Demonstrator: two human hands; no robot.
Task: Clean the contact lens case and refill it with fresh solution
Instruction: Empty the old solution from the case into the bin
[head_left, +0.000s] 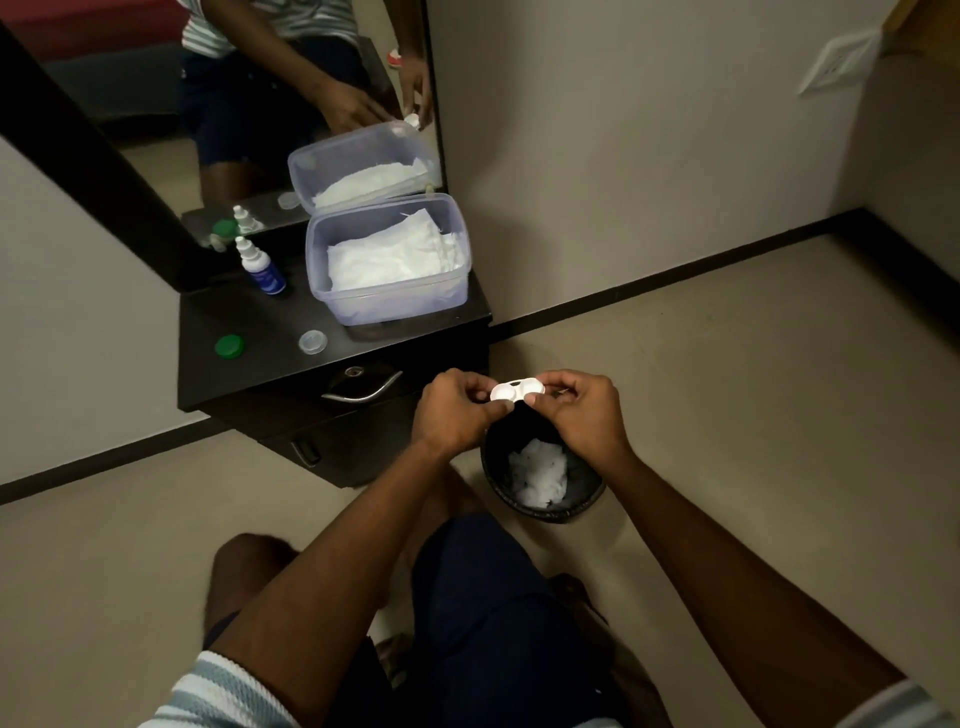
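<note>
Pinching lens case (517, 391) ends, both hands' grip

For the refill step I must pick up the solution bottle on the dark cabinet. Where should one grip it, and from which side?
Probably grip the solution bottle around its blue body, below the narrow white nozzle. It stands upright, with the tissue box close on its right, so coming from the front or the left seems clearest. Both hands hold the lens case, so one must let go first.
</note>
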